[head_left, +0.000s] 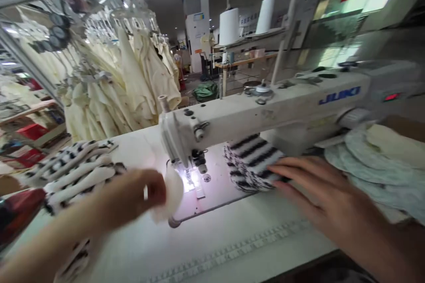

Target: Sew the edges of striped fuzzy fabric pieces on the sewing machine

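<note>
A pale piece is pinched by the left hand beside the sewing machine's lit needle area. Under the machine arm, striped fabric is touched at its edge by the right hand, presumably for steadying; whether pinched cannot be told.
</note>
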The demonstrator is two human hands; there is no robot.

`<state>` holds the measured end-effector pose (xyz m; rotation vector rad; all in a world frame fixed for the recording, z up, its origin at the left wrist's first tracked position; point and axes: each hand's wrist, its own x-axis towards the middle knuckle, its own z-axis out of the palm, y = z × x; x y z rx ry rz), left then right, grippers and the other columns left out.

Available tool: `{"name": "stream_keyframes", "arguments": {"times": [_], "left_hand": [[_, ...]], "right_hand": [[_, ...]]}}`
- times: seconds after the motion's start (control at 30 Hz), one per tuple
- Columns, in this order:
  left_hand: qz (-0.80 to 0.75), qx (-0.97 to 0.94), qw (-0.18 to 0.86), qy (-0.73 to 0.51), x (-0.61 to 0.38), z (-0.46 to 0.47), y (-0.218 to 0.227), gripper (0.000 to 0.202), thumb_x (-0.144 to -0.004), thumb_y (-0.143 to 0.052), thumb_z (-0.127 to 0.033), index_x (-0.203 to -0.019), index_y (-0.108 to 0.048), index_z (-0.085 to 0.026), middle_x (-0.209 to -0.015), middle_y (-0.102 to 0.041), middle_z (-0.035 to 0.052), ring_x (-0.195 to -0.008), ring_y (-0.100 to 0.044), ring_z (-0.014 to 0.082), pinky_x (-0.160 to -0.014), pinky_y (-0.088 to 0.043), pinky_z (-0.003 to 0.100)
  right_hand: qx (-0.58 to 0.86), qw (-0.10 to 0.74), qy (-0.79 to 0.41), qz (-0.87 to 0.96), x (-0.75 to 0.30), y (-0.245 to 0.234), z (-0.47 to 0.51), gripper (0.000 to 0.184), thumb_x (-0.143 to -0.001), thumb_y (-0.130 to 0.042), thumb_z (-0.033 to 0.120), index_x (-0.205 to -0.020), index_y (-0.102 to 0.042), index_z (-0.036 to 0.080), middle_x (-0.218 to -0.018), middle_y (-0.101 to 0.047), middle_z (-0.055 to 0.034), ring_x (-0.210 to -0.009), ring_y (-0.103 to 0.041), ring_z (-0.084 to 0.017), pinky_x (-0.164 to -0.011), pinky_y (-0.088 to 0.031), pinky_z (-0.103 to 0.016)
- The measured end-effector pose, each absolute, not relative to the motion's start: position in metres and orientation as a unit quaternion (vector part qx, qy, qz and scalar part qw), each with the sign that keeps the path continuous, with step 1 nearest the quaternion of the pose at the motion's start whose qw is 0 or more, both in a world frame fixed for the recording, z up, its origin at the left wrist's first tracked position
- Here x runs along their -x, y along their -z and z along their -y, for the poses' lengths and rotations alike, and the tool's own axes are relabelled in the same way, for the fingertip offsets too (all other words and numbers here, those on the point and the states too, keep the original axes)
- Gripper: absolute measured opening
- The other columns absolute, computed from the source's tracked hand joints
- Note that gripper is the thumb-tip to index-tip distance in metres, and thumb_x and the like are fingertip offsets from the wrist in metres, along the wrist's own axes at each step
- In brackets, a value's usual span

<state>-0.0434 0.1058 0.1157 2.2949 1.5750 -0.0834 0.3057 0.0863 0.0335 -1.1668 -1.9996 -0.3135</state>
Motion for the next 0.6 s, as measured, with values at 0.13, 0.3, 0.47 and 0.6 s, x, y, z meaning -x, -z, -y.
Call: {"name": "stream_keyframes", "arguments": {"times": [0.13,0.3,0.47,0.6], "left_hand": [[-0.517,-0.833,0.195,0.006,0.022,-0.063,-0.057,0.007,-0.079,-0.058,-0.025,-0.079,-0.063,-0.020,-0.086,-0.064,0.0051,-0.077,-0.062,0.0188,-0.073,-0.051,0.030],[-0.500,-0.744,0.429,-0.108,-0.020,-0.061,-0.066,0.022,-0.087,-0.054,-0.039,-0.090,-0.064,-0.020,-0.090,-0.066,0.0066,-0.080,-0.061,0.0185,-0.073,-0.051,0.031],[-0.313,-0.351,0.834,-0.289,-0.066,-0.068,-0.061,0.061,-0.076,-0.067,-0.057,-0.116,-0.058,-0.012,-0.114,-0.064,0.0171,-0.103,-0.063,0.0268,-0.084,-0.053,0.038],[-0.372,-0.235,0.816,-0.375,-0.069,-0.059,-0.036,0.032,-0.076,-0.073,-0.029,-0.102,-0.064,-0.013,-0.098,-0.069,0.0112,-0.084,-0.067,0.0193,-0.072,-0.053,0.027]], "right_hand": [[0.466,0.380,0.046,0.798,-0.293,-0.043,-0.106,0.020,-0.091,-0.046,0.021,-0.079,-0.062,0.020,-0.079,-0.064,-0.0037,-0.077,-0.061,-0.018,-0.067,-0.049,-0.030],[0.515,0.395,0.014,0.761,-0.295,-0.068,-0.117,0.013,-0.086,-0.051,0.016,-0.078,-0.059,0.021,-0.069,-0.063,0.0017,-0.053,-0.054,-0.012,-0.051,-0.044,-0.025],[0.398,0.387,0.085,0.827,-0.273,-0.084,-0.078,0.020,-0.090,-0.043,0.012,-0.083,-0.059,0.021,-0.082,-0.064,-0.0031,-0.082,-0.061,-0.016,-0.071,-0.049,-0.027],[0.373,0.403,0.013,0.835,-0.260,-0.045,-0.037,0.027,-0.092,-0.040,0.017,-0.098,-0.064,0.028,-0.100,-0.068,-0.0007,-0.095,-0.063,-0.014,-0.082,-0.051,-0.021]]}}
